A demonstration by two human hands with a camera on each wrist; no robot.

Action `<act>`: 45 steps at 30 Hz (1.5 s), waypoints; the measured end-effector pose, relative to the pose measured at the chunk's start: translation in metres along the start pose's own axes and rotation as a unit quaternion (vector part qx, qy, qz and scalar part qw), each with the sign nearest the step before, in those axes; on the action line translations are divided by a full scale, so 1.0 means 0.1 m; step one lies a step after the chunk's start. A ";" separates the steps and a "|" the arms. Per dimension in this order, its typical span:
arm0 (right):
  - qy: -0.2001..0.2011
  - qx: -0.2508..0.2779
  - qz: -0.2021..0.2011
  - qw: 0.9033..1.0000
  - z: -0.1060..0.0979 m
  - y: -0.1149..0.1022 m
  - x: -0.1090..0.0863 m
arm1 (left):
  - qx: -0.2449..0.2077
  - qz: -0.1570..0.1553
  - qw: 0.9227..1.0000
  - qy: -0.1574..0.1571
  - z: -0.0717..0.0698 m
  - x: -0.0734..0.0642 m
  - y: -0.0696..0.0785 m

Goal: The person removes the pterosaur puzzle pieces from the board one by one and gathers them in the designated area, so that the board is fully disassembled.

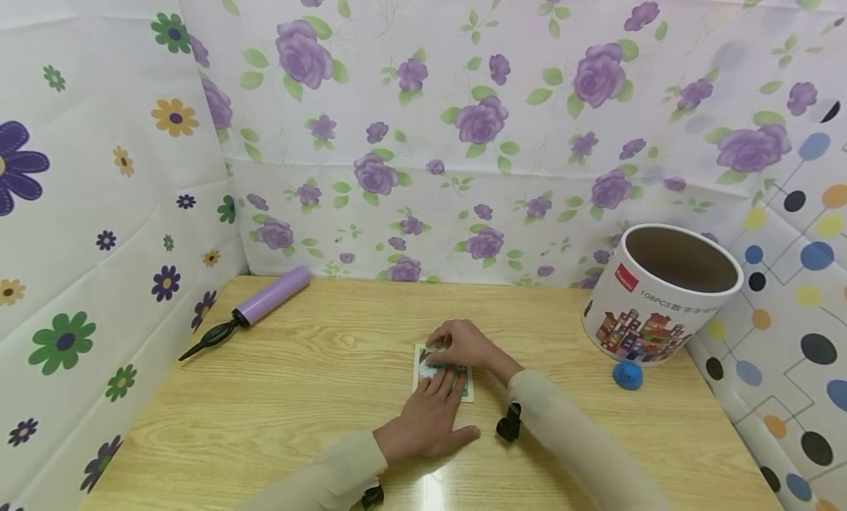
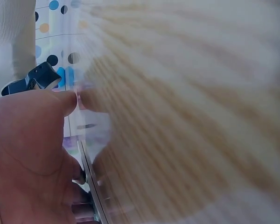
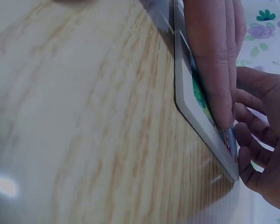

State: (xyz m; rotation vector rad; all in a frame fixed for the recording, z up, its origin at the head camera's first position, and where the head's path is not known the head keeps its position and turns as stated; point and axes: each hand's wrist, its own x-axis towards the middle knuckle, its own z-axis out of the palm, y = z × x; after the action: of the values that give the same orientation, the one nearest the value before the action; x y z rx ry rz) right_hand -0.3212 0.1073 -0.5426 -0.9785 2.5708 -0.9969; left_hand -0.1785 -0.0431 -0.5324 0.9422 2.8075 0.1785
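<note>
My left hand and right hand work close together on a small, flat, white-bordered rectangular picture board

The board lies flat in front of me on a glossy, pale yellow wood-grain table, its colourful printed face up. My left hand is laid out palm down, its fingers straight and resting on the nearer part of the picture, its thumb stretched out to the right over the table. My right hand comes in from the other side, its fingers bent at the far part of the board; the right wrist view shows its fingertips right at the board's edge, close to my left fingers. I cannot tell whether they pinch anything.

I wear cream long sleeves, with a small black device at the right cuff. Well off to my left, near the back of the table, lies a lilac cylinder with a black tapered end. To my right stands a large white round tub printed with colourful building blocks, and just in front of it sits a small, rounded blue object. Behind everything hangs a white cloth with purple roses.
</note>
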 end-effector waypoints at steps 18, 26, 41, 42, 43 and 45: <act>-0.001 -0.030 0.038 0.999 0.03 -0.12 0.02 | 0.016 0.009 1.000 0.017 0.08 0.01 -0.03; 0.006 -0.046 0.034 0.998 0.05 -0.12 0.03 | 0.020 0.004 1.000 0.003 0.03 0.00 -0.03; -0.001 -0.007 0.035 0.999 0.05 -0.13 0.02 | 0.011 0.011 1.000 0.017 0.03 0.00 -0.04; -0.001 -0.007 0.035 0.999 0.05 -0.13 0.02 | 0.008 0.010 1.000 0.018 0.02 0.00 -0.03; 0.000 -0.006 0.034 0.999 0.05 -0.13 0.02 | 0.003 0.009 1.000 0.018 0.02 0.00 -0.03; 0.000 -0.008 0.034 0.999 0.05 -0.14 0.02 | -0.005 0.005 1.000 0.016 0.00 -0.01 -0.03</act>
State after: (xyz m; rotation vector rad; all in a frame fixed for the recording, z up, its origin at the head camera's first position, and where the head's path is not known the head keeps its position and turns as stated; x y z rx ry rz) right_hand -0.3142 0.0960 -0.5370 -0.8890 2.5972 -0.9584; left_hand -0.1796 -0.0457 -0.5323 0.9608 2.8286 0.2110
